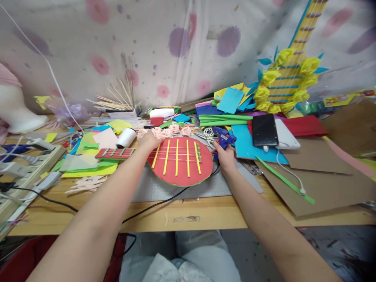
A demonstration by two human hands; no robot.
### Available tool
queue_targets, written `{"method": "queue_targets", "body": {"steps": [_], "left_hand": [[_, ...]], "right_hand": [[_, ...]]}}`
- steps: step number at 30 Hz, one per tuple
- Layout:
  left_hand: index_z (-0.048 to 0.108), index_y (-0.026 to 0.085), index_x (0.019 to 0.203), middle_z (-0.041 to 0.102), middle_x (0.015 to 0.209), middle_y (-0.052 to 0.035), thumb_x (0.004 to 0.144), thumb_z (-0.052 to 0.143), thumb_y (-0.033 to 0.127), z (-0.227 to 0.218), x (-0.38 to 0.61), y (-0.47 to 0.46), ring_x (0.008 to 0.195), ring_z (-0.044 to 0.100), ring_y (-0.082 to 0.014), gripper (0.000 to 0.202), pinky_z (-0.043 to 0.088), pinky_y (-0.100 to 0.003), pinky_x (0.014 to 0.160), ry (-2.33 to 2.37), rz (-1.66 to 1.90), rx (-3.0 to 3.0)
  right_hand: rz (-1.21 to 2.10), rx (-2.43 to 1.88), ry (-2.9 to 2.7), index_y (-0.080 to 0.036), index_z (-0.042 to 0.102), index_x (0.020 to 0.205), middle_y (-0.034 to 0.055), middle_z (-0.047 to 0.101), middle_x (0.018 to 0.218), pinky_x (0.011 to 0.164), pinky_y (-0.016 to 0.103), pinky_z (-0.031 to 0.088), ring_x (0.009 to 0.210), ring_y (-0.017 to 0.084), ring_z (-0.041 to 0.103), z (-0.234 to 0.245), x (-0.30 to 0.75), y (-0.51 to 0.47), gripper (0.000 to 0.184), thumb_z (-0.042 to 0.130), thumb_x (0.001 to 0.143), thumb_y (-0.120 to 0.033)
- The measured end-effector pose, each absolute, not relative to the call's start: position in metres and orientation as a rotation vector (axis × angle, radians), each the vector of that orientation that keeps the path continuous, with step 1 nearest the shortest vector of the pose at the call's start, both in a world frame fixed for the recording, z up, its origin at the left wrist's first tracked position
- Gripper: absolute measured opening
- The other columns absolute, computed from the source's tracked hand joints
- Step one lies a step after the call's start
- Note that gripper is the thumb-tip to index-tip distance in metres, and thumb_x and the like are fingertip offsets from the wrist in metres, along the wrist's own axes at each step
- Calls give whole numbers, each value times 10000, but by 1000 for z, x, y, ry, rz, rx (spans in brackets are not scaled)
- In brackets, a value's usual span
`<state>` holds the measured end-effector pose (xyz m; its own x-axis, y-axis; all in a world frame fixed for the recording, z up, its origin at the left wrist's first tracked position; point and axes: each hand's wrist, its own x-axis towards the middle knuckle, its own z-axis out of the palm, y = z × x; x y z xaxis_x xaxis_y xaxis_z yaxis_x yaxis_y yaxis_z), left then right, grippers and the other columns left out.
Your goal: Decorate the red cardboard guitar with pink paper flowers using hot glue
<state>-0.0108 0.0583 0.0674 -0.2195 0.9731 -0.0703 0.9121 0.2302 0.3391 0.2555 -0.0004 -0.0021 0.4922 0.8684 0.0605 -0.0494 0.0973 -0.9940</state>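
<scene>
A red paper guitar with yellow strips, white strings and green bits lies on a grey cutting mat, its neck pointing left. Beyond its upper left edge, my left hand reaches in among pale pink paper flowers. Its fingertips are hidden, so whether it grips a flower does not show. Right of the guitar body, my right hand is closed around a blue hot glue gun. A black cord runs across the mat and over the table edge.
A white thread spool and coloured paper sheets lie left. Rightward are a phone, a white power bank and brown cardboard. A yellow paper guitar leans behind; a power strip lies far left.
</scene>
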Motion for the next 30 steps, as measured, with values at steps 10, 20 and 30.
{"method": "queue_targets", "body": {"steps": [10,20,30], "left_hand": [[579,184,940,646,1051,-148,636,610,430,54,-32,57,995,590,-318,392,432,-390,783,2260,651,1567],[494,177,665,556,634,-9,642,571,257,64,-78,61,596,558,-128,114,476,-242,574,1603,1488,787],[481,190,807,532,602,6,883,299,413,83,-72,30,489,493,-91,297,546,-312,650,848,1563,298]], "right_hand": [[679,-1497,-966,-167,591,956,85,671,932,821,379,470,880,235,627,-10,246,-7,438,611,648,-478],[494,-1539,-948,-149,579,937,118,650,956,854,407,445,889,242,605,-7,233,10,371,551,683,-417],[682,-1451,-807,-184,507,908,44,628,813,508,278,489,553,137,587,1,246,27,287,579,687,-352]]}}
